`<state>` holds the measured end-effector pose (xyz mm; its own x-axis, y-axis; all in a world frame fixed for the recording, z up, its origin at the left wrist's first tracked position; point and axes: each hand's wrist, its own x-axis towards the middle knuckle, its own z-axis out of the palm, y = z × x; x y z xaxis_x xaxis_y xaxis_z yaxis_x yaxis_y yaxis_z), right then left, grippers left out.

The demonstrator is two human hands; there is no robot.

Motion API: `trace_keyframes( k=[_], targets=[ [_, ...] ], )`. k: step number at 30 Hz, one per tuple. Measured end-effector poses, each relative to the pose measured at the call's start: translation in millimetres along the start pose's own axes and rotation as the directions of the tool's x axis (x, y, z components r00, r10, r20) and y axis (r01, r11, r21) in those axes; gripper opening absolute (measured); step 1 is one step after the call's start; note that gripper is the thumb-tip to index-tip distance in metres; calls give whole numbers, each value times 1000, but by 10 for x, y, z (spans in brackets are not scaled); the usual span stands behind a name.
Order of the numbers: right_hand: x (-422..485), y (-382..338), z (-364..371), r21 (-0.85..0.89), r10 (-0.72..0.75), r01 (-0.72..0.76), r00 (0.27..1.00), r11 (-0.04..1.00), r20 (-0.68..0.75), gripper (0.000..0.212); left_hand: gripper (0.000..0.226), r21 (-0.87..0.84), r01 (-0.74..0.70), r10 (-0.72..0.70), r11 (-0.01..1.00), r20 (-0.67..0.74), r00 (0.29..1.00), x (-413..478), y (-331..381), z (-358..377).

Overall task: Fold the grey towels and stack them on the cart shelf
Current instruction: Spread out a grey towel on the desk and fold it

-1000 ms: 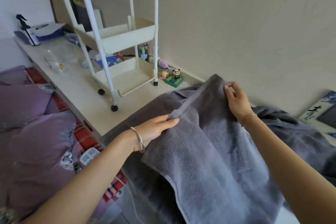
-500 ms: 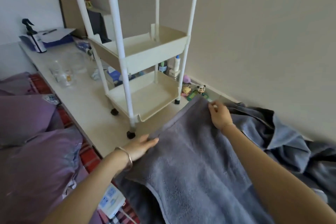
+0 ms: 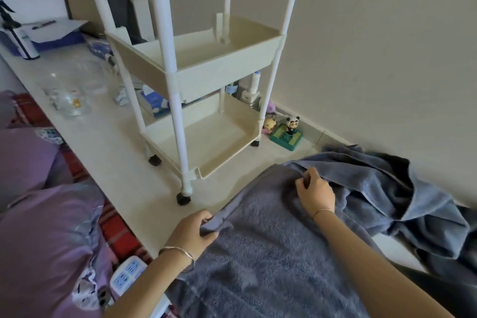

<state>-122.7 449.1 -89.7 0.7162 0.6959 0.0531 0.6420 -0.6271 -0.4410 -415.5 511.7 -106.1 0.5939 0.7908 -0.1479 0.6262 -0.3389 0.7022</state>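
A grey towel (image 3: 263, 253) lies spread on the white desk in front of me. My left hand (image 3: 192, 231) pinches its near left corner. At the far edge, my right hand (image 3: 315, 192) has its fingers curled on the towel's other corner. More grey towels (image 3: 402, 196) lie crumpled in a heap to the right, against the wall. The cream cart (image 3: 206, 64) stands just beyond the towel, its middle and bottom shelves bare.
The white desk (image 3: 103, 152) runs along the wall. Glass cups (image 3: 69, 100), a tissue pack, small figurines (image 3: 290, 129) and bottles sit around the cart. A purple quilt (image 3: 38, 235) and a power strip (image 3: 126, 273) lie at the left.
Both hands have brought the towel down from the air and laid it flat on the desk. The view has moved closer to the cart.
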Motion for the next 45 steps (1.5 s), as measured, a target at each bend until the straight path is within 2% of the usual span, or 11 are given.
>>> trace_keyframes(
  k=[4, 8, 13, 17, 22, 25, 28, 34, 38, 42, 45],
  targets=[
    [18, 91, 45, -59, -2, 5, 999, 998, 46, 14, 16, 38, 47, -47, 998, 5, 999, -9, -87, 12],
    [-233, -10, 137, -76, -166, 158, 980, 984, -108, 25, 21, -25, 137, -137, 990, 5, 991, -83, -96, -8],
    [-1153, -162, 223, 221, -411, 420, 907, 880, -87, 15, 41, -65, 266, -261, 962, 80, 962, -324, -195, -179],
    [-1857, -188, 218, 490, -445, 337, 887, 804, 121, 13, 43, -274, 341, -332, 899, 82, 940, -572, -277, -212],
    [-2383, -156, 170, 569, -332, 190, 930, 800, 157, 16, 33, -441, 331, -357, 834, 25, 934, -772, -207, -164],
    [-2645, -63, 134, 475, -339, 252, 935, 843, 105, 14, 22, -428, 326, -388, 843, -64, 919, -861, -224, -114],
    [-2869, 56, 98, 385, -288, 207, 943, 899, 166, 19, 20, -462, 348, -437, 816, -98, 894, -943, -220, -73],
    [-3059, 15, 45, 142, -215, 189, 956, 972, 200, 28, 25, -371, 282, -346, 885, -116, 931, -894, -245, -100],
    [-3079, -132, 117, 10, -213, 213, 973, 977, 85, 16, 22, -345, 235, -280, 909, -87, 956, -843, -278, -163],
    [-3102, -197, 149, -200, -260, 274, 961, 941, 90, 28, 24, -331, 219, -243, 918, -33, 969, -810, -341, -227],
    [-3131, -230, 136, -260, -268, 285, 958, 923, 99, 32, 26, -307, 191, -203, 932, -5, 979, -795, -368, -300]
  ],
)
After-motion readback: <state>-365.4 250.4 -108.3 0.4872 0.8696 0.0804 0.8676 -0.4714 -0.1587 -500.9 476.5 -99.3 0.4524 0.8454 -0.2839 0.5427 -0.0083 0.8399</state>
